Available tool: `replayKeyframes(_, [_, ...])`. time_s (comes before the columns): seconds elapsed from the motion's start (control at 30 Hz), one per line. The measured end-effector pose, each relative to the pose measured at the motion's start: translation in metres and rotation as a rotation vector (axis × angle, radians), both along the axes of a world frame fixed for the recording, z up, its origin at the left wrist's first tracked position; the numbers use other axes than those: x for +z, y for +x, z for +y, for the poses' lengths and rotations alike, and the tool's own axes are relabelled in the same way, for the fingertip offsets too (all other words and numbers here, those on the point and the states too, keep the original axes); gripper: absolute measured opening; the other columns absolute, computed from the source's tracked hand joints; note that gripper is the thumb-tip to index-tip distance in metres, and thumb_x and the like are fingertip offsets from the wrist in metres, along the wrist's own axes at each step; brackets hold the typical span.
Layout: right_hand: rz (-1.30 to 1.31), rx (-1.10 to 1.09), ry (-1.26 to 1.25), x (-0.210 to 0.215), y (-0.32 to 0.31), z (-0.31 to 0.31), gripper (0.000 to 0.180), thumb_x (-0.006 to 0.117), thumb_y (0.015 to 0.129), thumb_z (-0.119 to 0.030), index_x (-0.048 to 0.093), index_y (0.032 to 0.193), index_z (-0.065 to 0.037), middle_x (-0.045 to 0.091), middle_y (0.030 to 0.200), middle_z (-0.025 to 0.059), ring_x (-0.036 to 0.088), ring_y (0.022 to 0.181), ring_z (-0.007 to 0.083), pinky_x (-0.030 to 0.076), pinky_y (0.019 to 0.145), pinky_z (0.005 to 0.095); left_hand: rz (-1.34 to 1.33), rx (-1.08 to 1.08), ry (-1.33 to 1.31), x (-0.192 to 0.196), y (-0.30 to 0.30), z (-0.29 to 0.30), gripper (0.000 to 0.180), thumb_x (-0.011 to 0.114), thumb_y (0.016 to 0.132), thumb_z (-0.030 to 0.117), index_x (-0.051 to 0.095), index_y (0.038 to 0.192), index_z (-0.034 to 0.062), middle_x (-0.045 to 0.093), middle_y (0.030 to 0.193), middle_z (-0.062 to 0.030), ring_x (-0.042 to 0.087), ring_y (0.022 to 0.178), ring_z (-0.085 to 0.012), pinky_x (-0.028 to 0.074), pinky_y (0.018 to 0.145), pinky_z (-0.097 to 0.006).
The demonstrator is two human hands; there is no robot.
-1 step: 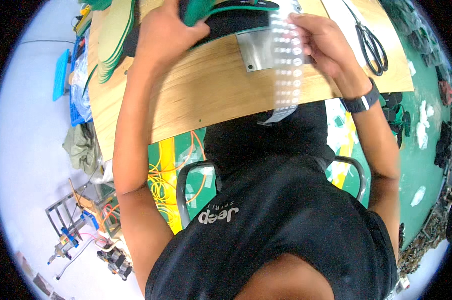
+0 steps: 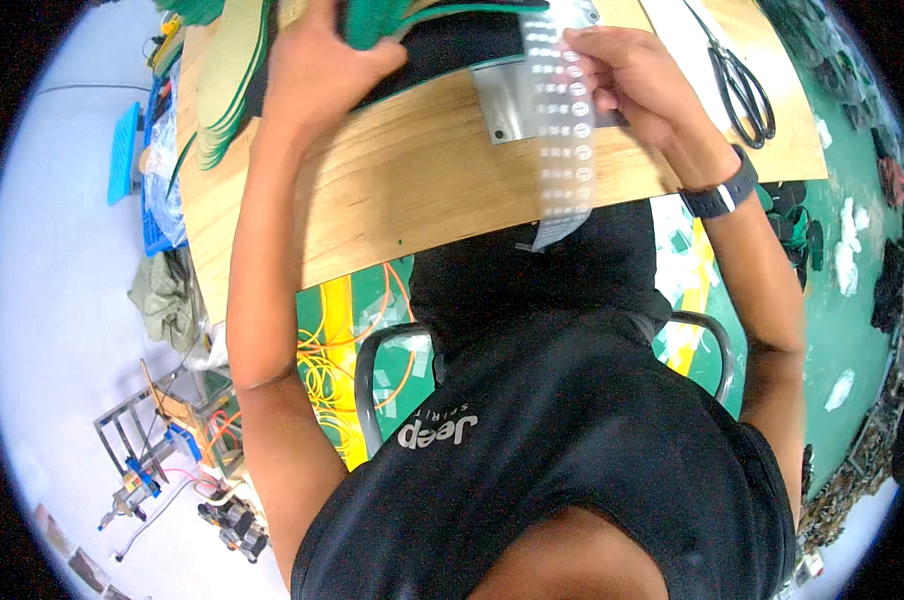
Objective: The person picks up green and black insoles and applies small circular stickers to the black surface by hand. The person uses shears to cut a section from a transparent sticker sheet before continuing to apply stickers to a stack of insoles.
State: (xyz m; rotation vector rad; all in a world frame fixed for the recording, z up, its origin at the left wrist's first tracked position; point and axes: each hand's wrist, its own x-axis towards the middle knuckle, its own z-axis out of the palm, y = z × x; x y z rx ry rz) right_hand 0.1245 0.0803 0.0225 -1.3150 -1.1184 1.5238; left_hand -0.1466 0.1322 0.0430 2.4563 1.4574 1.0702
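My right hand (image 2: pixel 640 85) pinches a long clear strip (image 2: pixel 564 150) with rows of small white printed marks. The strip hangs down past the table's near edge, its lower end curling over my lap. My left hand (image 2: pixel 322 75) is at the upper left, its fingertips cut off by the top of the picture. A green insole (image 2: pixel 370 22) rests in the crook between its thumb and fingers, and the hand appears to grip it. Black insoles (image 2: pixel 467 48) with green edges lie between my hands. Beneath the strip is a flat metal plate (image 2: pixel 502 100) on the wooden table (image 2: pixel 402 190).
A fanned stack of beige insoles with green edges (image 2: pixel 230 80) lies on the table's left. Black-handled scissors (image 2: pixel 744 95) lie at the right on a white sheet (image 2: pixel 677 30). A blue crate (image 2: pixel 152 215) stands beyond the left edge. Yellow and orange hoses (image 2: pixel 322 390) coil on the floor.
My right hand and the hanging strip have shifted slightly left. My left hand has also moved a little left, and more of the green insole's face shows beside it.
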Motion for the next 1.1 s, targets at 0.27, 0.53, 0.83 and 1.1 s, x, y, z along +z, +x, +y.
replayKeyframes(0.27, [-0.294,0.122,-0.033,0.011,-0.015,0.002,0.03,0.056,0.091,-0.024,0.06,0.068,-0.005,0.058,0.053,0.0035,0.053,0.04,0.0072,0.038,0.034,0.0177,-0.428,0.005,-0.208,-0.006,-0.043,0.014,0.031,0.073,0.067,0.014,0.064,0.094,0.0008,0.066,0.085,-0.0036,0.06,0.075,-0.0115,0.048,0.071,-0.027])
replayKeyframes(0.53, [-0.397,0.174,-0.079,0.017,-0.02,0.004,0.033,0.055,0.092,-0.026,0.059,0.067,-0.005,0.059,0.052,0.0028,0.05,0.037,0.0053,0.034,0.031,0.0159,-0.406,0.037,-0.21,-0.008,-0.047,0.009,0.03,0.074,0.068,0.015,0.065,0.093,0.001,0.066,0.086,-0.004,0.06,0.074,-0.0115,0.048,0.071,-0.027])
replayKeyframes(0.83, [-0.368,0.202,-0.08,0.011,-0.012,0.01,0.029,0.057,0.089,-0.022,0.062,0.068,-0.002,0.061,0.055,0.0071,0.057,0.041,0.0111,0.04,0.032,0.0205,-0.463,0.001,-0.255,-0.009,-0.046,0.011,0.028,0.074,0.069,0.014,0.066,0.093,0.0017,0.066,0.085,-0.0032,0.06,0.074,-0.0101,0.048,0.071,-0.026])
replayKeyframes(1.1, [-0.45,0.186,-0.057,0.008,-0.013,0.009,0.033,0.057,0.091,-0.026,0.06,0.066,-0.005,0.059,0.053,0.003,0.052,0.037,0.0057,0.037,0.032,0.0158,-0.467,0.041,-0.251,-0.009,-0.045,0.012,0.029,0.075,0.069,0.014,0.066,0.093,0.0021,0.066,0.086,-0.0036,0.06,0.075,-0.0112,0.048,0.072,-0.027])
